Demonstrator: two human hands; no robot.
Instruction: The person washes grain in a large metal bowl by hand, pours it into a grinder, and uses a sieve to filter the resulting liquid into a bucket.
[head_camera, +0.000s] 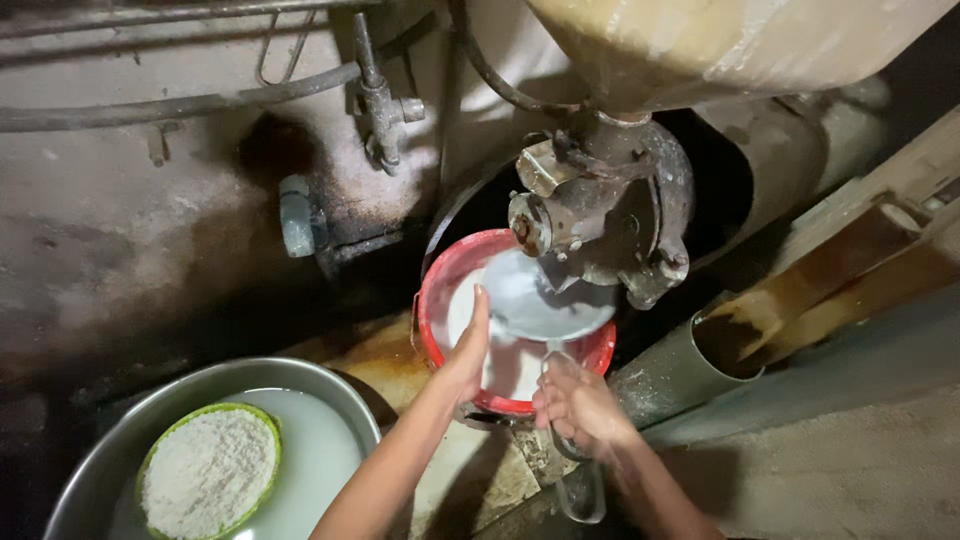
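Observation:
A red bucket (440, 290) with white liquid in it stands under the spout of a rusty metal grinding machine (600, 215). A pale shallow dish (540, 300) lies tilted inside the bucket below the spout. My left hand (465, 350) reaches over the bucket's near rim, fingers straight and flat against the dish's left edge. My right hand (580, 405) is at the bucket's front right rim, closed around a clear jug (582, 492) that hangs down below it. The jug is blurred.
A steel basin (120, 440) at the lower left holds milky water and a green bowl (210, 470) of white grain. Pipes and a valve (380, 100) run along the stained wall. A metal chute (700, 350) and a wooden trough (850, 270) sit at the right.

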